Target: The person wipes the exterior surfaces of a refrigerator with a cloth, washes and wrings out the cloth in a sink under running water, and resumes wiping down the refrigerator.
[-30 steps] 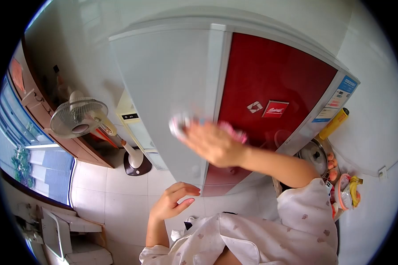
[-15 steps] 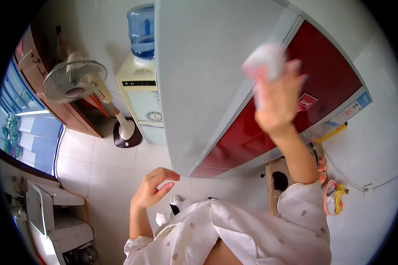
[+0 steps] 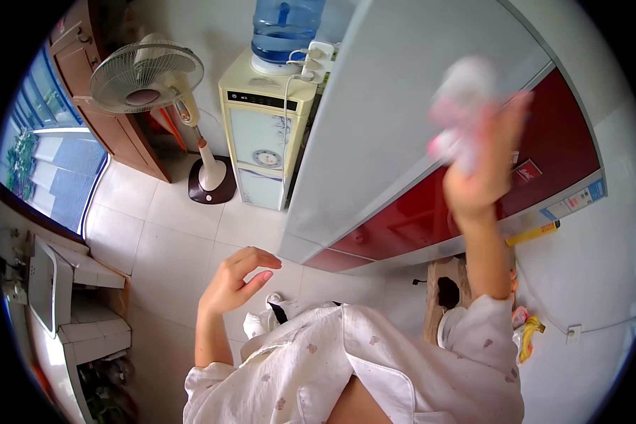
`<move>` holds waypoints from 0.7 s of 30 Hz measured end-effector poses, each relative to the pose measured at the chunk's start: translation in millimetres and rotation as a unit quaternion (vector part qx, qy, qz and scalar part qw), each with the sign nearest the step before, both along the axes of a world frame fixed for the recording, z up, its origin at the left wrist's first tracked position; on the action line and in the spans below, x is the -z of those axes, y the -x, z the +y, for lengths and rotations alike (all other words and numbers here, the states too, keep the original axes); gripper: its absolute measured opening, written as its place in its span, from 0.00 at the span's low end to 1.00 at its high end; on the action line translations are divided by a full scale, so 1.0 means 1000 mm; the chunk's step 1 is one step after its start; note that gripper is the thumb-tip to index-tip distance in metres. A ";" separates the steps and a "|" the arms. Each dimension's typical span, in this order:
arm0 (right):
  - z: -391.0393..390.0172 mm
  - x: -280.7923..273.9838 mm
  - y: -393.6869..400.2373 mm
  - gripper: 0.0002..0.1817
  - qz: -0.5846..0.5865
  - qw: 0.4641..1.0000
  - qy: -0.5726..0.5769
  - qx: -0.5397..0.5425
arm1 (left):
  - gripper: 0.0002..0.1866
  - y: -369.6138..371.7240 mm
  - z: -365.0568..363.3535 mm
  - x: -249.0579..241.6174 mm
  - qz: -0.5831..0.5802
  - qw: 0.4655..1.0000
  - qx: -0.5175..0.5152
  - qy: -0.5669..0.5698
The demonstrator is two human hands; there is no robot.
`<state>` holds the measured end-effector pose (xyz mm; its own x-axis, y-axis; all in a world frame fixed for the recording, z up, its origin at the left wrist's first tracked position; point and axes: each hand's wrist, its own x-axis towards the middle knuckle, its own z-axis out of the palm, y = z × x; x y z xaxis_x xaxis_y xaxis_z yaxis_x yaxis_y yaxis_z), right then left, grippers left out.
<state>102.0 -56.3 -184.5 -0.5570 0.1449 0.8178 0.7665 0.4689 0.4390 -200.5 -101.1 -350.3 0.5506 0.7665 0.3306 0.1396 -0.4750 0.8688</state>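
My right hand (image 3: 484,159), smeared by motion, is raised at the refrigerator and holds a white and pink cloth (image 3: 463,106). The cloth lies over the grey side panel (image 3: 403,99), close to the edge of the dark red door (image 3: 403,226). Whether it touches the panel is hard to tell. Lower and to the left, my left hand (image 3: 239,279) hangs in the air above the tiled floor, fingers bent and thumb apart, holding nothing.
A cream water dispenser (image 3: 261,134) with a blue bottle (image 3: 284,32) stands left of the refrigerator. Beside it is a standing fan (image 3: 148,78). A tiled counter (image 3: 95,336) is at the lower left, a wooden stool (image 3: 438,297) below the refrigerator door.
My right hand and the cloth have moved up and to the right in view. The view has shifted, showing more of the dispenser and a power strip. My left hand keeps its bent pose.
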 end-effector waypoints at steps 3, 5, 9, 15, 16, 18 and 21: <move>0.030 -0.046 0.023 0.23 0.034 0.988 -0.150 0.024 | 0.05 0.001 0.001 0.002 -0.013 1.000 0.000 -0.004; 0.045 -0.033 0.050 0.22 0.020 0.978 -0.162 0.128 | 0.05 0.001 0.001 0.005 -0.015 1.000 -0.004 -0.003; 0.048 0.084 0.050 0.22 -0.128 0.983 0.004 0.132 | 0.05 0.006 -0.002 0.013 -0.001 1.000 -0.008 -0.001; 0.028 0.250 0.030 0.20 -0.206 0.946 0.247 -0.032 | 0.06 0.017 -0.009 0.021 -0.001 1.000 -0.006 0.019; 0.025 0.257 0.024 0.20 -0.182 0.935 0.296 -0.074 | 0.06 0.018 -0.010 0.022 0.000 1.000 0.006 0.015; 0.006 0.199 0.027 0.18 -0.137 0.951 0.267 -0.075 | 0.06 0.017 -0.009 0.024 0.006 0.999 0.001 0.036; -0.015 0.095 -0.005 0.12 0.037 0.975 0.208 -0.074 | 0.06 0.011 -0.005 0.025 -0.001 0.999 0.007 0.053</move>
<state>106.7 -71.7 -279.3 -0.5390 0.3950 0.7440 0.6994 0.7021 0.1339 -212.0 -106.0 -375.7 0.5613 0.7894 0.2485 0.1315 -0.3815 0.9150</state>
